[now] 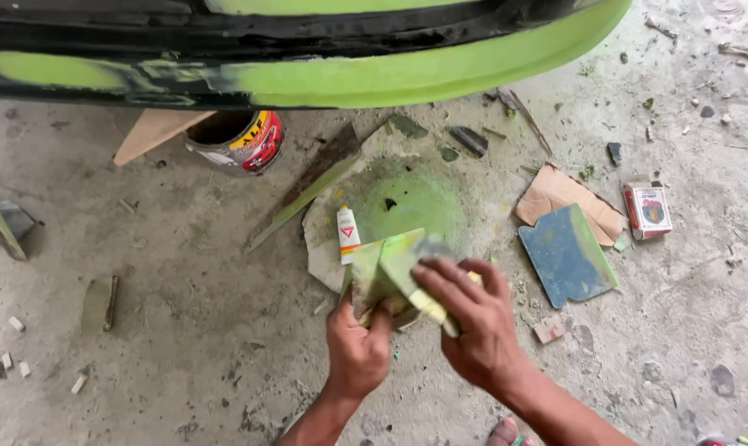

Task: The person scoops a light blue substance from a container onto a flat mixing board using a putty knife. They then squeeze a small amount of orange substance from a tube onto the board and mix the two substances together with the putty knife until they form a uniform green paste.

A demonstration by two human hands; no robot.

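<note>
Rough concrete floor [184,330], dusty and littered with chips and scraps, with a lime-green car bumper [407,74] running across the top, well beyond both hands. The left hand [357,347] is closed around a green-smeared putty spreader [374,277], holding it upright-ish. The right hand [473,318] is wrapped over a second spreader [427,289], pressing it against the first one so the two blades touch. Just past the hands sits a round mixing board [407,202] caked in green filler, with a small white tube [347,235] lying on it right above the left hand. An open can [237,140] is farther off to the upper left. Right of the right hand there's a blue-green flat pad [565,256], cardboard [560,194] and a small red box [646,211].
</note>
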